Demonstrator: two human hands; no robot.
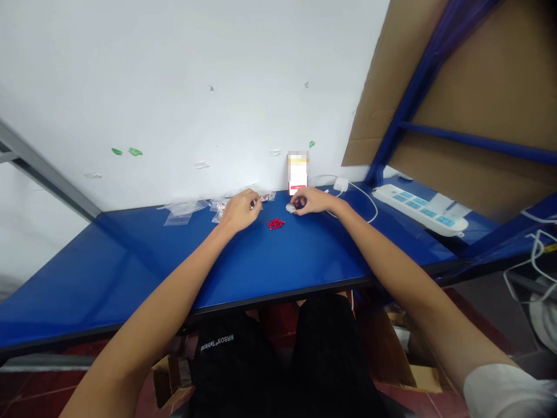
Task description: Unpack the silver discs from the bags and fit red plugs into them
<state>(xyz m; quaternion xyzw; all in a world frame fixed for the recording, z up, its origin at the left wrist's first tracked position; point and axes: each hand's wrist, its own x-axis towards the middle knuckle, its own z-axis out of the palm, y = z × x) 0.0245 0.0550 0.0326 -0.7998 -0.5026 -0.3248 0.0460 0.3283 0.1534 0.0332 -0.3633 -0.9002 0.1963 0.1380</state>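
Observation:
On the blue table, my left hand (240, 211) is closed in a pinch beside some clear plastic bags (217, 209). A small pale and reddish bit shows between its fingers, too small to name. My right hand (312, 201) has its fingers curled together at the edge of a small whitish round piece (289, 208), touching or just over it. Whatever is between the right fingertips is hidden. A little pile of thin red pieces (275, 223) lies on the table between my hands, nearer to me.
A lit phone (298, 173) leans against the white wall behind my right hand. A white charger (341, 184) and its cable lie to the right, then a white power strip (420, 209). Flat clear bags (179, 216) lie at left. Blue rack bars (474, 141) stand at right.

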